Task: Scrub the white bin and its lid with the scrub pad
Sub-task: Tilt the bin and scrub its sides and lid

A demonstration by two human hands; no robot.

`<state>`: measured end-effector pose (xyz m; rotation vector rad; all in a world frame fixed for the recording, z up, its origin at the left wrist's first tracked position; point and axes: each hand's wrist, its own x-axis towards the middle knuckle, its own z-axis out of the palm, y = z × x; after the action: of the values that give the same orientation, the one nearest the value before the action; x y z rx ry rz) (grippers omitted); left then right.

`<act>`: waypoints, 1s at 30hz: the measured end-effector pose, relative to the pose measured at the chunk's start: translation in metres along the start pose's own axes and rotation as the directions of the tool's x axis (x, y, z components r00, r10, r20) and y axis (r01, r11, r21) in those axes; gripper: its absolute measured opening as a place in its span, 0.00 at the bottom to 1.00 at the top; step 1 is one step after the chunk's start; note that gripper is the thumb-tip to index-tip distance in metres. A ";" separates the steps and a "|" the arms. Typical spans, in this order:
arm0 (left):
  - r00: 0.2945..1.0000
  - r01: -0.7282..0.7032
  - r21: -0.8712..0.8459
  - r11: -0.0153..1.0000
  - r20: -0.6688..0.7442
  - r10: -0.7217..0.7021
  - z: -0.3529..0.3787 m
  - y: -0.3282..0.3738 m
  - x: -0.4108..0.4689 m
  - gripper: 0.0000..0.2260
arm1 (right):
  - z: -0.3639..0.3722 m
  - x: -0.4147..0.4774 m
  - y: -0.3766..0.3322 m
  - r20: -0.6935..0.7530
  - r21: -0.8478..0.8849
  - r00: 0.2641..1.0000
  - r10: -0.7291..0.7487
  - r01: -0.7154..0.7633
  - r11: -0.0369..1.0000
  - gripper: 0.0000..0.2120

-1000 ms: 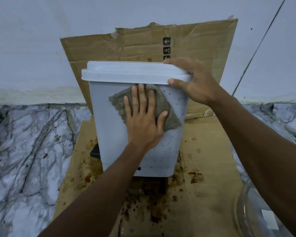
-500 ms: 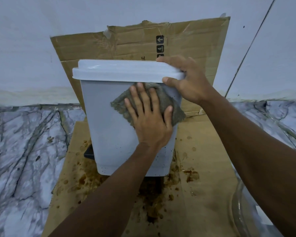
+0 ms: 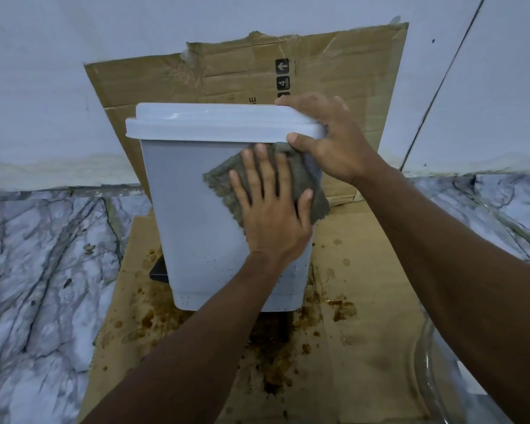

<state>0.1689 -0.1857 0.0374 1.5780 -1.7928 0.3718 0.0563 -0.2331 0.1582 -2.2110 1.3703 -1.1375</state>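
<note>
The white bin (image 3: 190,228) stands upright on stained cardboard, with its white lid (image 3: 214,123) closed on top. A grey-green scrub pad (image 3: 224,182) lies flat against the bin's front wall, high on the right. My left hand (image 3: 270,209) presses the pad to the wall with straight, spread fingers. My right hand (image 3: 331,142) grips the lid's right corner, fingers over the top and thumb under the rim. Small dark specks dot the bin's lower front.
Flat cardboard (image 3: 364,301) with brown stains covers the marble floor (image 3: 43,270) under the bin. Another cardboard sheet (image 3: 334,62) leans on the white wall behind. A clear glass bowl's rim (image 3: 426,362) shows at lower right. A black pedal (image 3: 158,272) sticks out at the bin's left base.
My left hand has slid the pad a little up and to the right across the bin's front. My right hand has kept its hold on the lid corner.
</note>
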 end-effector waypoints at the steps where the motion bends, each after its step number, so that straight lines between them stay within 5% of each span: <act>1: 0.996 -0.089 0.021 0.996 0.022 0.089 0.002 -0.002 -0.003 0.33 | 0.000 0.000 0.000 0.000 0.001 1.000 0.001 -0.001 1.000 0.23; 6: 0.904 -0.423 0.059 0.904 0.089 0.418 0.007 -0.022 -0.019 0.31 | 0.000 0.000 0.002 0.001 -0.003 1.000 0.002 -0.002 1.000 0.23; 17: 0.938 -0.343 0.054 0.938 0.075 0.338 0.011 -0.017 -0.019 0.29 | 0.009 0.000 0.006 0.000 -0.053 1.000 -0.005 0.005 0.999 0.25; 25: 0.814 -0.546 0.099 0.832 0.297 0.499 0.031 -0.053 -0.133 0.31 | 0.009 -0.002 0.007 0.000 -0.021 1.000 0.013 -0.013 1.000 0.24; 30: 0.922 -0.368 0.049 0.929 0.151 0.357 0.018 -0.035 -0.064 0.31 | 0.013 0.001 0.010 -0.002 -0.041 1.000 0.001 -0.001 0.999 0.24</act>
<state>0.1966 -0.1573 -0.0263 1.3441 -2.2114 0.5188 0.0598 -0.2403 0.1444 -2.2372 1.4074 -1.1217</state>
